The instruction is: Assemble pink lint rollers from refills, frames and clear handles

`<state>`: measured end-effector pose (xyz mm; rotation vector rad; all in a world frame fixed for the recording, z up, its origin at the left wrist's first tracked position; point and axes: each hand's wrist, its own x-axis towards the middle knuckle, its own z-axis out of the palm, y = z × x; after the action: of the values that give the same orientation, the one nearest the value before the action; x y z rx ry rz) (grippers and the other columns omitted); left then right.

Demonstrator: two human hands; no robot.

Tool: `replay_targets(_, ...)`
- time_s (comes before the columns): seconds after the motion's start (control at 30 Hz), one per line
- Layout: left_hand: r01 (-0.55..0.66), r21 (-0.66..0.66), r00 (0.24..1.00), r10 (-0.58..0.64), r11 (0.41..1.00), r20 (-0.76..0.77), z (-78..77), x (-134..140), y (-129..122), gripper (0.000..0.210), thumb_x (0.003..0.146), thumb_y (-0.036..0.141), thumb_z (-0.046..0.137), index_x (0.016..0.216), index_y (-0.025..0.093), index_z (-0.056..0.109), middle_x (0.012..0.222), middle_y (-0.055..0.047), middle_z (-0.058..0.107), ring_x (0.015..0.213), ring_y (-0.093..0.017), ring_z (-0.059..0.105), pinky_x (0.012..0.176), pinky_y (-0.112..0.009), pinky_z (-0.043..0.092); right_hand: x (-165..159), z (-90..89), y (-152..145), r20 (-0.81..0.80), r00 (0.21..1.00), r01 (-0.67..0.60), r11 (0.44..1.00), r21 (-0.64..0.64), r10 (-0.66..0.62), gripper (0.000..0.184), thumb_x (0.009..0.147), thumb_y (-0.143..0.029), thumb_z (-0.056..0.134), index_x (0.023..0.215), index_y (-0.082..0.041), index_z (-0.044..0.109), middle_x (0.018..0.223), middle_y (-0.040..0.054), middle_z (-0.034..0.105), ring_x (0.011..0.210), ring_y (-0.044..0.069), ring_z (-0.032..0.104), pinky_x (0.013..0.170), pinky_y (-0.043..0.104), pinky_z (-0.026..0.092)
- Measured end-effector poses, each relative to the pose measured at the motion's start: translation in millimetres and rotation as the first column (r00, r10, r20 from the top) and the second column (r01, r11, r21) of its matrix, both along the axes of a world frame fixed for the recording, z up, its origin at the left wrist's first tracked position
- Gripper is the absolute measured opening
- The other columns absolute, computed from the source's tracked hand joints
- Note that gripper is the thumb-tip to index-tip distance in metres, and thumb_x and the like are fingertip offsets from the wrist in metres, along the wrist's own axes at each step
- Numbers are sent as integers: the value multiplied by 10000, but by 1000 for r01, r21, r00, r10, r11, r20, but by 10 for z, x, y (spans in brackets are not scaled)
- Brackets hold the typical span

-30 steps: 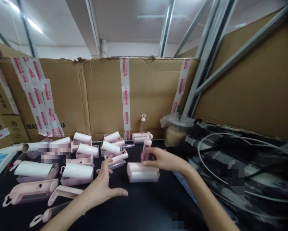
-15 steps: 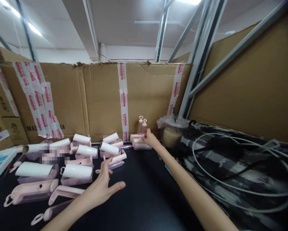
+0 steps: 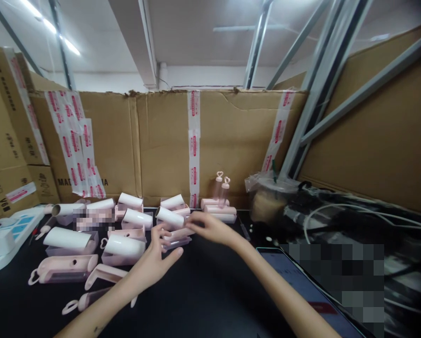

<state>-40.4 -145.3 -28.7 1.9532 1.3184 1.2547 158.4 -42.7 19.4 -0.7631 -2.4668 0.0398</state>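
My left hand (image 3: 157,251) is over the black table with its thumb and fingers apart, close to a pink plastic part with a clear lower half (image 3: 177,241). Just right of it, my right hand (image 3: 212,227) reaches in with fingers stretched out, by the end of a white paper roll (image 3: 170,217); whether the fingertips touch is unclear. Two clear pink tubes with heart-shaped loops (image 3: 225,191) stand upright among pink cylinders (image 3: 220,211) behind the right hand. Left of my hands lie several more white rolls (image 3: 124,245) in translucent pink trays, and pink handles with heart loops (image 3: 67,269).
A plastic cup with a brown drink (image 3: 266,206) stands at the back right. Beside my right forearm lies a phone or tablet (image 3: 294,277). Coiled white cable (image 3: 354,206) rests on dark material. A white power strip (image 3: 16,239) is far left; a cardboard wall (image 3: 164,141) encloses the back.
My right hand has left the upright tubes and come toward me and left, beside my left hand. The tubes remain standing. The view has turned left and down, exposing the screen device.
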Motion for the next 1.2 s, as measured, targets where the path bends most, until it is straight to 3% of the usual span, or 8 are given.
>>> replay_targets(0.13, 9, 86, 940, 21, 996, -342, 13, -12, -24, 327, 803, 318, 493, 1108, 206, 455, 1110, -90, 536, 1086, -246, 463, 951, -423, 356, -122, -129, -154, 149, 982, -107, 992, -72, 117, 188, 728, -166, 586, 909, -158, 635, 909, 64, 630, 840, 190, 579, 761, 284, 443)
replay_targets(0.3, 11, 103, 807, 52, 995, -588, -55, 12, -34, 476, 787, 285, 498, 1242, 173, 412, 1198, -114, 510, 1086, -276, 446, 922, -428, 362, -77, -117, -174, 243, 952, -150, 976, -160, 187, 230, 680, -56, 568, 865, -167, 648, 786, 1, 638, 663, 123, 588, 616, 197, 464)
replay_targets(0.6, 123, 106, 679, -6, 987, -734, 33, 5, -106, 209, 780, 209, 505, 971, 201, 590, 985, -73, 553, 947, -255, 475, 835, -394, 384, -131, -220, -130, 206, 978, 48, 998, -26, -42, 221, 747, -154, 580, 966, -120, 590, 989, 136, 539, 977, 290, 481, 846, 419, 383)
replay_targets(0.73, 147, 102, 771, -49, 984, -635, 105, 38, -162, 189, 805, 232, 491, 986, 205, 536, 958, -59, 588, 912, -240, 525, 808, -373, 403, -52, -215, -150, 239, 971, 31, 995, -95, -8, 69, 689, -139, 629, 664, -136, 564, 881, 97, 548, 875, 251, 517, 803, 379, 401)
replay_targets(0.87, 65, 110, 926, -19, 992, -378, 131, 56, -158, 202, 855, 266, 411, 1044, 221, 464, 965, -39, 584, 848, -191, 571, 777, -320, 428, 103, -119, -231, 177, 984, 6, 976, -216, 34, 123, 858, -257, 464, 845, -151, 527, 791, 37, 572, 710, 156, 557, 642, 270, 457)
replay_targets(0.93, 12, 109, 953, 22, 994, -302, 121, 42, -122, 216, 865, 284, 391, 1062, 219, 451, 986, -43, 579, 855, -189, 577, 792, -322, 429, 140, -85, -292, 2, 998, -58, 926, -374, 63, 229, 918, -342, 350, 1031, -170, 451, 849, 36, 587, 723, 145, 584, 564, 229, 466)
replay_targets(1.03, -52, 117, 972, 77, 992, -223, 89, 8, -45, 238, 862, 307, 403, 1075, 215, 456, 998, -51, 584, 894, -198, 574, 816, -330, 428, 104, -90, -371, -403, 915, -295, 712, -638, 19, 452, 867, -435, 458, 1244, -238, 306, 1032, 65, 571, 830, 171, 615, 509, 198, 465)
replay_targets(1.2, -61, 135, 981, 85, 989, -174, 65, -18, 25, 241, 842, 316, 441, 1055, 217, 494, 1027, -44, 600, 918, -192, 580, 793, -310, 453, -27, -178, -406, -670, 730, -531, 503, -682, -138, 525, 796, -415, 596, 1266, -253, 426, 1013, 56, 630, 837, 173, 621, 599, 214, 467)
